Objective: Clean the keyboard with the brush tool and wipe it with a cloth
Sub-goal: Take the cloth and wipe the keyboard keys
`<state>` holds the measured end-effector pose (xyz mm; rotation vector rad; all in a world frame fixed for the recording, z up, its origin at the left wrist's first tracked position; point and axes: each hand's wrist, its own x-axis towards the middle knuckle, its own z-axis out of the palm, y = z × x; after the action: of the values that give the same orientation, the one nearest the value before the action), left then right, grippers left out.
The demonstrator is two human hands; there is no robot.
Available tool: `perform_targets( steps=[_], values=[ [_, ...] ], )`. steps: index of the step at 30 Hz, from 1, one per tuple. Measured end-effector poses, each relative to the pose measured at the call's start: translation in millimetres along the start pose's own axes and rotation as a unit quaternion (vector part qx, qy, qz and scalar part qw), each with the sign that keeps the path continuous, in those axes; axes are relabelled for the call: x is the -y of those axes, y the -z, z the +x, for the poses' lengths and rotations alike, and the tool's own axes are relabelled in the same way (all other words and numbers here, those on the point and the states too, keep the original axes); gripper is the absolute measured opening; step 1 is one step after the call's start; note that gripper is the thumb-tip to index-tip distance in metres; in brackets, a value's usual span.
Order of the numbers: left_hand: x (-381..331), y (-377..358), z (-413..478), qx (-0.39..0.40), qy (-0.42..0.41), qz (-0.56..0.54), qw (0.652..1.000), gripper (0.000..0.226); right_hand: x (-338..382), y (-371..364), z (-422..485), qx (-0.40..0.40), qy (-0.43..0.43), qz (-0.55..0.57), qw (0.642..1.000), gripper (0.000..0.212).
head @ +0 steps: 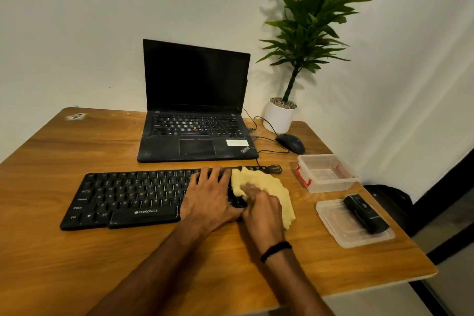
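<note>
Two hands meet at the right end of the keyboard [128,195], which lies across the middle of the tabletop [77,251], nearer its front edge and just in front of the laptop [195,110]. We judge the step in hand to be the wipe, since the black brush tool [365,213], as we take it to be, lies on a clear lid [331,213] near the right edge, beside an open clear box [327,182]. To wipe well, we would press lightly, draw the cloth [272,185] along the rows rather than across them, offer a flat face of it to the keys, and move the bracing hand toward the left end so that the keys under it can be reached. The left hand [213,195] rests palm down on the keys, fingers straight and spread apart, tips at the far row. The right hand [261,209] has its fingers curled together on a fold of the yellow cloth, which drapes over the keyboard's right end and onto the tabletop; both forearms come in over the front edge
</note>
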<state>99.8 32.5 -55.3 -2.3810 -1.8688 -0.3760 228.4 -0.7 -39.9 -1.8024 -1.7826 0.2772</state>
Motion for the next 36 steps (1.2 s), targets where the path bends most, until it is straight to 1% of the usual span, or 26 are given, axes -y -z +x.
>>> perform_targets(
  steps=[3, 5, 6, 9, 10, 12, 14, 15, 17, 20, 21, 24, 26, 28, 30, 32, 33, 36],
  values=[
    [-1, 3, -1, 0.013, -0.006, 0.003, 1.0, 0.106, 1, 0, 16, -0.03, -0.02, -0.021, 0.999, 0.045],
    [-2, 6, -1, 0.026, -0.005, 0.001, 1.0, 0.108, 14, -2, 37, -0.019, -0.039, -0.025, 0.999, 0.042],
    [-2, 7, -2, 0.023, -0.001, -0.003, 1.0, 0.106, 20, -2, 42, -0.015, -0.046, -0.026, 0.998, 0.039],
    [-1, 4, -1, 0.016, 0.003, -0.001, 1.0, 0.089, 20, 0, 28, 0.0, -0.05, -0.037, 0.998, 0.035],
    [-2, 3, -1, 0.014, 0.004, 0.0, 1.0, 0.089, 16, 2, 15, -0.001, -0.05, -0.041, 0.998, 0.035],
    [-1, 4, -2, 0.02, 0.009, 0.002, 1.0, 0.102, 11, 5, -15, -0.019, -0.035, -0.043, 0.998, 0.038],
    [-3, 6, -2, 0.02, 0.008, 0.007, 1.0, 0.112, 9, 4, -20, -0.04, -0.018, -0.049, 0.998, 0.037],
    [-3, 5, -3, 0.016, 0.004, 0.009, 1.0, 0.11, 11, 4, -14, -0.033, -0.019, -0.051, 0.998, 0.034],
    [-2, 4, -3, 0.008, -0.001, -0.001, 1.0, 0.099, 20, 3, 10, -0.003, -0.039, -0.054, 0.998, 0.03],
    [-3, 9, -5, 0.015, 0.011, -0.014, 1.0, 0.102, 34, 8, 45, 0.006, -0.079, -0.045, 0.996, 0.022],
    [-3, 9, -5, 0.012, 0.013, -0.014, 1.0, 0.099, 37, 9, 48, 0.008, -0.081, -0.05, 0.995, 0.021],
    [-1, 5, -3, -0.001, 0.007, -0.021, 1.0, 0.08, 37, 8, 24, 0.016, -0.063, -0.088, 0.994, 0.023],
    [-1, 3, -2, -0.001, 0.008, -0.016, 1.0, 0.082, 30, 3, -5, -0.001, -0.051, -0.1, 0.994, 0.025],
    [0, 2, -3, 0.002, 0.005, -0.012, 1.0, 0.087, 26, 0, -14, -0.019, -0.041, -0.107, 0.993, 0.029],
    [1, 0, -3, -0.006, -0.007, -0.015, 1.0, 0.081, 26, -4, -1, -0.016, -0.039, -0.117, 0.992, 0.031],
    [1, 1, -3, -0.014, -0.01, -0.022, 1.0, 0.077, 32, -7, 23, -0.003, -0.048, -0.101, 0.994, 0.029],
    [1, 2, -3, -0.012, -0.007, -0.022, 1.0, 0.079, 36, -4, 36, 0.002, -0.056, -0.091, 0.994, 0.026],
    [-1, 7, -4, 0.009, 0.005, -0.012, 1.0, 0.101, 38, 3, 63, 0.008, -0.078, -0.069, 0.995, 0.019]
  ],
)
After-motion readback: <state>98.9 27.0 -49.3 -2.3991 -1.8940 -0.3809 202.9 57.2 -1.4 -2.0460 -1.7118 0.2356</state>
